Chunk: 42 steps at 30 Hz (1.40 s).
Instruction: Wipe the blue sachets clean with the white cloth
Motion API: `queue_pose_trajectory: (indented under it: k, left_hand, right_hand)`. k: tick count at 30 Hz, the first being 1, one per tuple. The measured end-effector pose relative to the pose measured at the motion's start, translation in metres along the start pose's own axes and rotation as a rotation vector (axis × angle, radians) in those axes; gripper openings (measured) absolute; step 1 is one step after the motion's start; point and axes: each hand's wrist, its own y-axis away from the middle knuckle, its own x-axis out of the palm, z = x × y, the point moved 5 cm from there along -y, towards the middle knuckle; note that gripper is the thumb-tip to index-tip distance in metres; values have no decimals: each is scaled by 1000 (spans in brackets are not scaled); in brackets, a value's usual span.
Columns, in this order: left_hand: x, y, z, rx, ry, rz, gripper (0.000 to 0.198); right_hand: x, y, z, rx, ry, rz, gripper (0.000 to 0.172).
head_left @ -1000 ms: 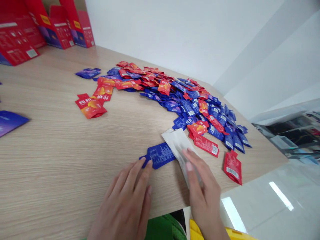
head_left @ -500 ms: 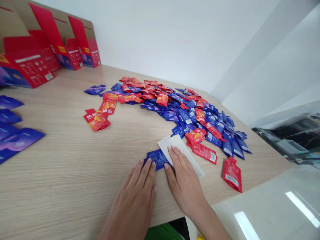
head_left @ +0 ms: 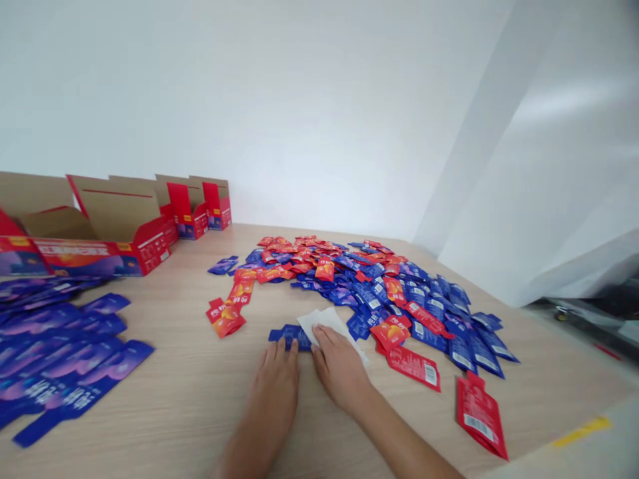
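Observation:
A flat blue pouch [head_left: 285, 333] lies on the table in front of me, its right part covered by a folded white tissue [head_left: 343, 324]. My left hand [head_left: 276, 372] rests palm down, fingers outstretched and their tips on the pouch's near edge. With its fingers close together, my right hand [head_left: 341, 367] holds the tissue down against the pouch and table. The thumb of that hand is beside the pouch's lower edge. What lies under the tissue is hidden.
Beyond my hands spreads a heap of red and blue pouches [head_left: 344, 266]. Some red pouches [head_left: 482, 414] lie loose near the right edge. Overlapping blue pouches [head_left: 74, 362] lie at the left. Open red boxes [head_left: 154, 246] stand behind them, near the wall.
The view has tilted upward, showing more of the boxes and left-hand pouches. Both hands, the tissue and the blue pouch have shifted left and away from me.

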Motion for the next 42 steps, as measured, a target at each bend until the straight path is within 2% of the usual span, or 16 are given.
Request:
queue_pose_trajectory:
  k: [7, 14, 22, 28, 32, 34, 39, 42]
  left_hand:
    - [11, -6, -2, -36, 28, -72, 46]
    - [22, -10, 7, -83, 18, -106, 46]
    - [12, -14, 4, 19, 84, -100, 43]
    - [17, -13, 11, -13, 84, -157, 45]
    - [21, -12, 13, -32, 79, -173, 46]
    - [22, -12, 12, -26, 85, -172, 46]
    - [22, -12, 9, 8, 118, -160, 45]
    - [22, -11, 10, -7, 126, -160, 45]
  right_hand:
    - [-11, -15, 1, 62, -48, -84, 47]
    - [9, -29, 29, -14, -136, -71, 46]
    - [18, -38, 48, -86, -224, -58, 40]
    - [23, -39, 27, -76, -181, -42, 40]
    - [24, -39, 13, 0, -125, -67, 40]
    - [27, -40, 15, 2, -116, -68, 40]
    - [34, -43, 32, -118, -154, -31, 28]
    - [32, -43, 21, -106, -147, -51, 30]
